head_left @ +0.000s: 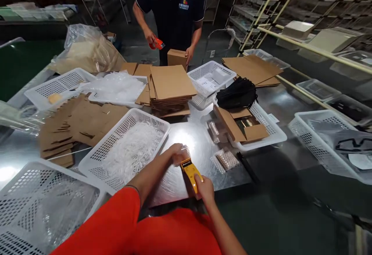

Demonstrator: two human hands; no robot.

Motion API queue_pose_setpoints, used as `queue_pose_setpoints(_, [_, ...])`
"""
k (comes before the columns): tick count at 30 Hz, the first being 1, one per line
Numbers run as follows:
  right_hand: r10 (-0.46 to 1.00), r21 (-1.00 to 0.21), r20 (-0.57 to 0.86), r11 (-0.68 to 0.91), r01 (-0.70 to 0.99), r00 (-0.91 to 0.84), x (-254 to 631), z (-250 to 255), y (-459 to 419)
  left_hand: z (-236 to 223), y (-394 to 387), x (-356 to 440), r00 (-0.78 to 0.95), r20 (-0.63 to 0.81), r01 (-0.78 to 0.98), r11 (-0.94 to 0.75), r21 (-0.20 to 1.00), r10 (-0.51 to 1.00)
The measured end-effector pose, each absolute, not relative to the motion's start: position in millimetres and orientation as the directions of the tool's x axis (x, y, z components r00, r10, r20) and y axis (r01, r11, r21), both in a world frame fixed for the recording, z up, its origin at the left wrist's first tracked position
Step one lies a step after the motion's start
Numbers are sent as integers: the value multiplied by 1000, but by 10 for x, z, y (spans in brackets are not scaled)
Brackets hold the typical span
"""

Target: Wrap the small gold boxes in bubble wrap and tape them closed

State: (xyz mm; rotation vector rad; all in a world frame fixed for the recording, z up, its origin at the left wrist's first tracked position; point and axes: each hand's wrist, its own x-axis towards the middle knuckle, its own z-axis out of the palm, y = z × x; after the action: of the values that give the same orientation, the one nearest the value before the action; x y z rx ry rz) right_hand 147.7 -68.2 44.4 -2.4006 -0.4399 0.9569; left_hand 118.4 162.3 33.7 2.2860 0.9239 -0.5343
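Note:
My right hand (205,189) is closed around the handle of a yellow tape dispenser (192,174), near the front edge of the metal table. The dispenser's dark head touches or nearly touches a small bubble-wrapped packet (183,153). That packet is gripped by my left hand (175,155), whose fingers are partly hidden by the wrap. To the right lie more bubble-wrapped packets (226,159) and a black stick-like tool (247,166). On the left, a white basket (87,163) holds shredded white filler (132,150).
Across the table a co-worker (174,18) holds a red tape dispenser (157,43) and a cardboard box (176,58). Stacked flat cardboard (173,82) stands mid-table. A basket (276,133) carries black pouches (236,93) and an open box. Shelving (314,45) rises at right.

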Motion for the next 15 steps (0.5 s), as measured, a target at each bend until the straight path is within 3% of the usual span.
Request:
queue_pose_setpoints(5, [466,-413,-546,-873,260,697,1621,930,-649,767,1301,989,627,-477,779,-507,370,616])
queue_pose_setpoints(10, [465,-265,-483,-885,382,742,1941,1561,-703,1248,906,1101,608,-315,763,-426,486,729])
queue_pose_setpoints(13, [445,-180,-447,-895,409,776,2216,1786,-901,1469,724,1169,618,-314,665,-265,699,721])
queue_pose_setpoints(15, [390,-56,-408,-913,404,825,2436,1859,-1217,1621,690,1151,692,-291,429,-52,902,660])
